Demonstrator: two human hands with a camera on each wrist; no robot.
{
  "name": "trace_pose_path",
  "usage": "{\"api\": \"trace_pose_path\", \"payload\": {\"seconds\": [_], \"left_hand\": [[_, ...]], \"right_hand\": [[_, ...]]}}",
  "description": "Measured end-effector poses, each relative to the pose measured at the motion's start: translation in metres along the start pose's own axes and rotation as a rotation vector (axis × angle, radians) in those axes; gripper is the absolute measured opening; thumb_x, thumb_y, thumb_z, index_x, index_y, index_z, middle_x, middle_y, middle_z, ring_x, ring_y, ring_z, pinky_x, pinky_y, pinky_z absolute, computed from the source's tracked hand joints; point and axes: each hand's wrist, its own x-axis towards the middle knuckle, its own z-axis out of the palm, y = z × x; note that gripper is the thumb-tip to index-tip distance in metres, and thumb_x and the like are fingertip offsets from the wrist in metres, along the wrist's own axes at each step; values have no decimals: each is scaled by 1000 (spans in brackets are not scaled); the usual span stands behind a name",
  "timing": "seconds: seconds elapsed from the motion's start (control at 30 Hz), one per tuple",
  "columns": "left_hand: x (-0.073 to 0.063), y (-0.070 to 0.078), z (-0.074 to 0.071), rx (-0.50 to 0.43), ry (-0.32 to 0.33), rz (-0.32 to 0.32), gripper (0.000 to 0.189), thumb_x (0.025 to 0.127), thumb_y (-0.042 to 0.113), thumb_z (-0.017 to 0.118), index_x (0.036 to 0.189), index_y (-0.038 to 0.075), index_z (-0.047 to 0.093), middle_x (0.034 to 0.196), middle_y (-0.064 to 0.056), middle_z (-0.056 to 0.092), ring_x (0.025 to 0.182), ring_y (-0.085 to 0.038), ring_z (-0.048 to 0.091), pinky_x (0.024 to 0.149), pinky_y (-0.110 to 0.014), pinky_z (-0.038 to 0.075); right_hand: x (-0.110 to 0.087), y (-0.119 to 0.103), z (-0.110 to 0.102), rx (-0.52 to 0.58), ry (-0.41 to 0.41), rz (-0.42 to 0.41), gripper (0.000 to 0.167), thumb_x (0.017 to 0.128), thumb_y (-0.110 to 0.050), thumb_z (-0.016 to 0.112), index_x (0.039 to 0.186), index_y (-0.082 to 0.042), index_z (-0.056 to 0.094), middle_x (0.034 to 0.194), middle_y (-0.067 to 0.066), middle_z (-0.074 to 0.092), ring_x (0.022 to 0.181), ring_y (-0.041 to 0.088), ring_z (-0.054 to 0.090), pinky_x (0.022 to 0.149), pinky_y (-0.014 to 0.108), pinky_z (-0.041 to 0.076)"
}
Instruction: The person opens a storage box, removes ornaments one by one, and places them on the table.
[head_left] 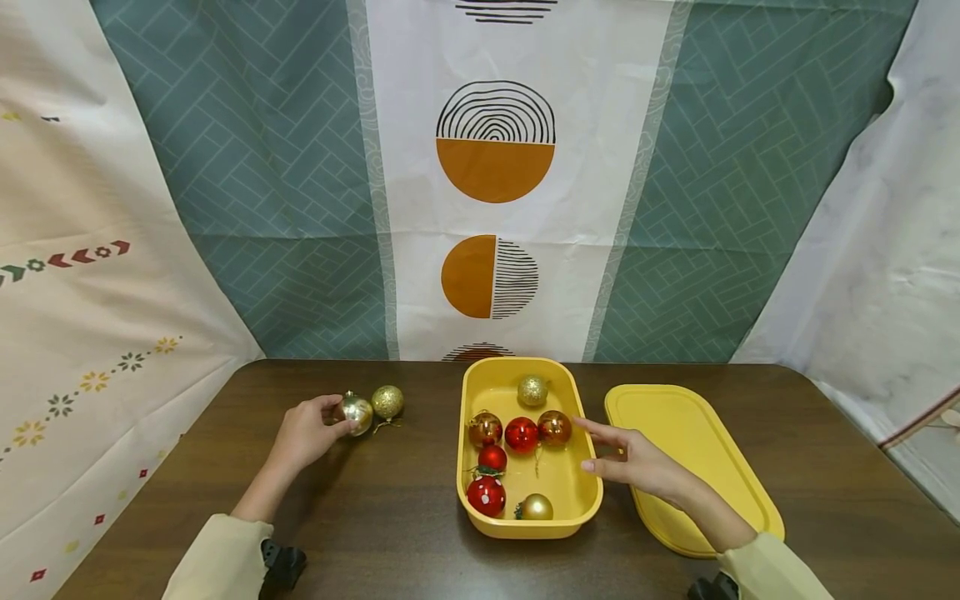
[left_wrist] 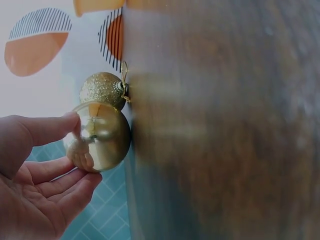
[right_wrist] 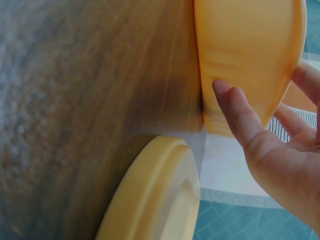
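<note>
By the left hand, a shiny gold bauble is pinched; if its smooth surface slips, the glittery gold bauble just beyond could be knocked rolling. The yellow box, beside the loosely spread right hand, could be tipped if pressed too hard.
</note>
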Motion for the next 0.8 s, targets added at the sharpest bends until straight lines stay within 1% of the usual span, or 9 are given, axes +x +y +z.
{"api": "trace_pose_path", "payload": {"seconds": [0.23, 0.37, 0.47, 0.63, 0.8], "left_hand": [[0, 1, 0, 7, -24, -14, 53, 79, 18, 70, 115, -16, 52, 105, -30, 60, 94, -40, 59, 79, -50, 45], [-2, 1, 0, 0, -22, -25, 55, 79, 18, 69, 117, -17, 50, 106, -30, 59, 95, -40, 59, 79, -50, 45], [-3, 3, -3, 0, -9, -22, 57, 79, 19, 69, 119, -16, 48, 110, -31, 57, 96, -41, 58, 79, -50, 45], [-5, 12, -8, 9, 34, 16, 57, 80, 20, 68, 121, -14, 49, 116, -31, 54, 102, -44, 54, 82, -52, 43], [-9, 27, -7, -27, 67, 71, 53, 79, 18, 70, 120, -11, 52, 113, -29, 56, 99, -41, 57, 80, -51, 45]], "right_hand": [[0, 0, 1, 14, -5, 7, 61, 88, -18, 60, 140, -2, 33, 136, 29, 36, 123, 44, 32, 83, 27, 46], [1, 0, 1, 9, -2, 8, 61, 88, -18, 61, 140, -3, 33, 136, 29, 36, 123, 43, 33, 81, 26, 46], [1, 1, 1, 5, 1, 5, 61, 87, -18, 61, 140, -3, 34, 136, 29, 36, 122, 43, 33, 81, 25, 46], [1, 2, 1, 8, 5, -8, 62, 87, -18, 62, 139, -2, 34, 136, 30, 35, 121, 44, 35, 83, 25, 46], [1, 2, 0, 5, 1, -6, 62, 87, -18, 62, 139, -2, 34, 134, 30, 38, 120, 43, 36, 82, 24, 47]]}}
